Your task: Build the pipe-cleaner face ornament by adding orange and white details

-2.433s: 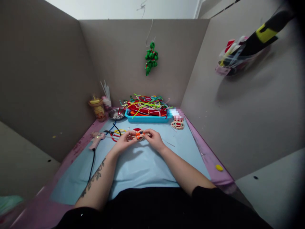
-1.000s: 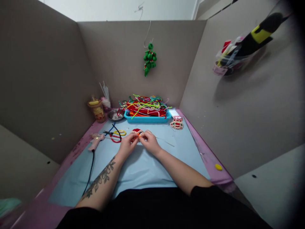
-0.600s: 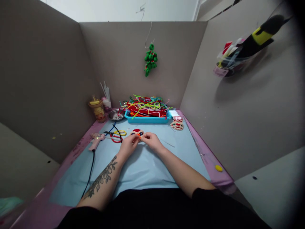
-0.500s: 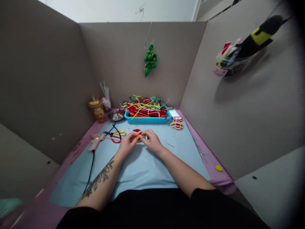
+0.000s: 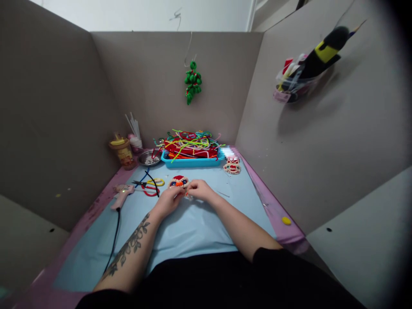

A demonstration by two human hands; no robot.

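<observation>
My left hand [image 5: 166,201] and my right hand [image 5: 199,190] meet fingertip to fingertip over the light blue mat [image 5: 180,223]. Both are pinched on a small pipe-cleaner piece [image 5: 186,195] that is mostly hidden by the fingers. Just beyond them lies a small red, white and orange pipe-cleaner figure [image 5: 179,181], apart from both hands. A similar finished figure [image 5: 232,166] lies farther right near the tray.
A blue tray [image 5: 189,162] heaped with coloured pipe cleaners stands at the back. Scissors [image 5: 148,183] and a pink glue gun [image 5: 120,194] with a black cord lie at left. A metal dish [image 5: 149,157] and a cup [image 5: 121,150] stand back left. Grey partitions enclose the table.
The red and orange figure, earlier held between my hands, now lies on the mat beyond them. My hands have drawn slightly nearer me and pinch a smaller piece. The camera view has shifted.
</observation>
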